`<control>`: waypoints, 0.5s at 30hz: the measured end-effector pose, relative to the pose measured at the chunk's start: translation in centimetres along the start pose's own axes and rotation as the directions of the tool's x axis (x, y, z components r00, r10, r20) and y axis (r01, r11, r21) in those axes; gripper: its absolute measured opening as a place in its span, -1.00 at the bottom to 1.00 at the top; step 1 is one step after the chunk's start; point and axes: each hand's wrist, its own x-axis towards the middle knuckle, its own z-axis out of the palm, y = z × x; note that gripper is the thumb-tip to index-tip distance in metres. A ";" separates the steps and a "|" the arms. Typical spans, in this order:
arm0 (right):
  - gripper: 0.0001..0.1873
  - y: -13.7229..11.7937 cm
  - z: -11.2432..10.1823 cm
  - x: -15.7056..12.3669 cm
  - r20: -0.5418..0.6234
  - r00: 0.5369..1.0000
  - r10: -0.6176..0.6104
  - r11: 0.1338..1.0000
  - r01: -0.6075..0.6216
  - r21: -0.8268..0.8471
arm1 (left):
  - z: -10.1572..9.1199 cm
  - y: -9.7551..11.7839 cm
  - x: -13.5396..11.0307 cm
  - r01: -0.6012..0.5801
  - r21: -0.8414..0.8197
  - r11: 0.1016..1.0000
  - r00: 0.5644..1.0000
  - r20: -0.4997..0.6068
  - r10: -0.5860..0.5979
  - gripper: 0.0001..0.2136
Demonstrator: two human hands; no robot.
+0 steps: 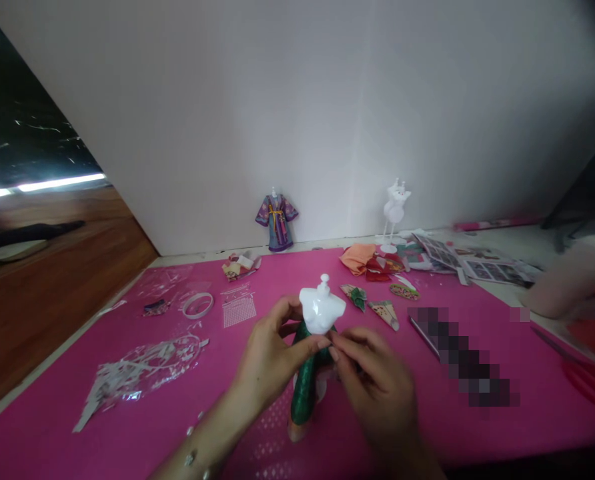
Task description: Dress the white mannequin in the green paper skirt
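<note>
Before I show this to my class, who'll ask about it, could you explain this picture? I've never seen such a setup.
There's no machine: a camera worn on someone's head looks forward and down at their own bare hands. The left hand holds a small white torso form with green cloth below it; the right hand works close to its waist. On the pink surface lie a white ring and clear plastic. Behind are a purple robe and a white figure.

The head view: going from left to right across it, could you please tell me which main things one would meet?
Floral scrap → white ring → dotted sheet → purple robe → small white bust → white mannequin on a stand → red-handled scissors.
</note>
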 end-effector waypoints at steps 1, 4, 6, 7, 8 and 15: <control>-0.73 0.1 0.0 0.0 -0.004 1.000 -0.021 1.000 0.021 -0.014 | 0.0 -0.1 0.0 0.000 0.003 1.000 1.000 0.000 0.000 -0.69; -0.65 0.0 0.0 -0.2 0.013 0.998 -0.067 0.997 0.067 -0.036 | -0.1 -0.3 0.0 -0.002 0.010 1.000 1.000 -0.005 0.002 -0.69; -0.60 -0.2 0.0 -0.3 0.052 0.995 -0.087 0.995 0.089 -0.047 | -0.3 -0.5 0.0 -0.004 0.008 1.000 1.000 -0.010 0.004 -0.69; -0.58 -0.2 0.0 -0.4 0.073 0.993 -0.095 0.993 0.099 -0.059 | -0.3 -0.5 -0.1 -0.005 0.008 1.000 1.000 -0.012 0.005 -0.70; -0.57 -0.3 0.0 -0.5 0.086 0.991 -0.106 0.991 0.112 -0.075 | -0.4 -0.6 -0.1 -0.007 0.010 1.000 1.000 -0.013 0.007 -0.71; -0.56 -0.4 0.0 -0.5 0.165 0.984 -0.066 0.995 0.077 -0.061 | -0.5 -0.6 -0.4 -0.038 0.012 0.999 0.999 -0.038 0.038 -0.63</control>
